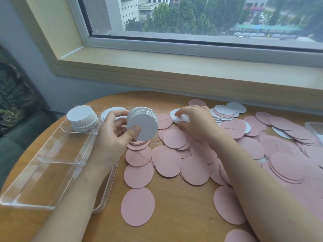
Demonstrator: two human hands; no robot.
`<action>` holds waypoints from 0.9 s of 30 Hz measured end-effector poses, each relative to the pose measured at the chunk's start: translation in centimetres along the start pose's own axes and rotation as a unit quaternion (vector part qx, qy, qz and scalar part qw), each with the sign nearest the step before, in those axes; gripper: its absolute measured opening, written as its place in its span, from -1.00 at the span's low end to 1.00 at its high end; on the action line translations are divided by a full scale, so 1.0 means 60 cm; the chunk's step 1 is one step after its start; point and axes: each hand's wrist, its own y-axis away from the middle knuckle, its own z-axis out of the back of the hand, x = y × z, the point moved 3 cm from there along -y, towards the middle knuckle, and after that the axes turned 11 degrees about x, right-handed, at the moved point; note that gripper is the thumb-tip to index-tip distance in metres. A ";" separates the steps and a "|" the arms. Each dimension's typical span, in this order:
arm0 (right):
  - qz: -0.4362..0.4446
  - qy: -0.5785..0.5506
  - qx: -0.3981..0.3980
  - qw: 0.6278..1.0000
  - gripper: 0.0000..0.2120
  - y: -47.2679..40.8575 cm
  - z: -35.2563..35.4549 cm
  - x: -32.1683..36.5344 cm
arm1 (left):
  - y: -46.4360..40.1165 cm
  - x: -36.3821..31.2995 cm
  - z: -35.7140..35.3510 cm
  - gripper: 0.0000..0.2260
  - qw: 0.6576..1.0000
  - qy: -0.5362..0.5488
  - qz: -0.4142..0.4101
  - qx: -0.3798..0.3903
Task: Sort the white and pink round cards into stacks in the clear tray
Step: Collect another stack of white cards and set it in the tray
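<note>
Nearest the lens: bare forearms reaching in from the bottom edge, with loose pink cards lying flat between them on the round wooden table.

Left hand: curled round a thick stack of white cards, thumb pressed on the front face, fingers behind, stack held on edge above the tray's right side. Right hand: palm down, fingers bent, fingertips on a small pile of white cards lying on the table; pinching or merely touching, cannot tell.

Risks from here, as judgement only: thick stack gripped mostly by thumb pressure, so likely to fan out or spill if loosened while another card is added. Thin cards lying flat, hard to lift one at a time; two could come up together. Some white cards half buried under pink ones farther right, easy to miss. Forearms resting over the pink spread, apt to drag cards off the edge.

Containers: clear tray at left, divided into compartments. Far left compartment: a tidy white stack. Far right compartment: a few white cards, partly hidden behind the left hand. Nearer compartments: nothing visible inside. No pink stack in the tray yet. Another clear container edge at far right, contents not visible.
</note>
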 end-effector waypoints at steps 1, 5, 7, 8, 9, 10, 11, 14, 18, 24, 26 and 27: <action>0.002 -0.005 -0.006 1.000 -0.74 -0.001 0.000 -0.001 | 0.000 0.000 0.000 -0.55 1.000 -0.002 0.000 0.000; 0.015 -0.017 -0.020 1.000 -0.82 -0.001 -0.001 -0.005 | 0.000 0.000 0.000 -0.60 1.000 -0.010 -0.001 0.001; 0.020 -0.017 -0.026 0.999 -0.81 -0.002 -0.001 -0.006 | 0.000 0.000 0.000 -0.58 1.000 -0.011 -0.005 0.006; 0.021 -0.017 -0.029 0.999 -0.79 -0.002 -0.002 -0.006 | 0.000 0.000 0.000 -0.58 1.000 -0.012 -0.006 0.008; 0.021 -0.018 -0.030 0.999 -0.76 -0.003 -0.003 -0.006 | 0.000 0.001 0.001 -0.58 1.000 -0.013 -0.006 0.008; 0.019 -0.016 -0.026 0.999 -0.73 -0.003 -0.004 -0.006 | 0.000 0.001 0.001 -0.60 1.000 -0.014 -0.006 0.008; 0.017 -0.011 -0.020 1.000 -0.71 -0.004 -0.005 -0.007 | 0.000 0.001 0.001 -0.61 1.000 -0.014 -0.006 0.009; 0.019 0.020 -0.013 1.000 -0.74 -0.003 -0.004 -0.007 | 0.001 0.002 0.001 -0.62 1.000 -0.017 -0.006 0.009; 0.022 0.013 -0.006 1.000 -0.72 0.001 -0.002 -0.008 | 0.001 0.002 0.002 -0.64 1.000 -0.019 -0.007 0.009; 0.000 -0.029 -0.066 0.997 -0.84 -0.001 0.019 -0.013 | 0.002 -0.002 -0.001 -0.66 1.000 -0.017 -0.007 0.007; -0.030 -0.011 -0.141 0.989 -0.80 0.005 0.034 -0.008 | 0.002 -0.003 -0.001 -0.67 1.000 -0.020 -0.009 0.008; -0.045 -0.007 -0.175 0.983 -0.78 0.008 0.041 -0.006 | 0.002 -0.004 -0.001 -0.66 1.000 -0.022 -0.009 0.009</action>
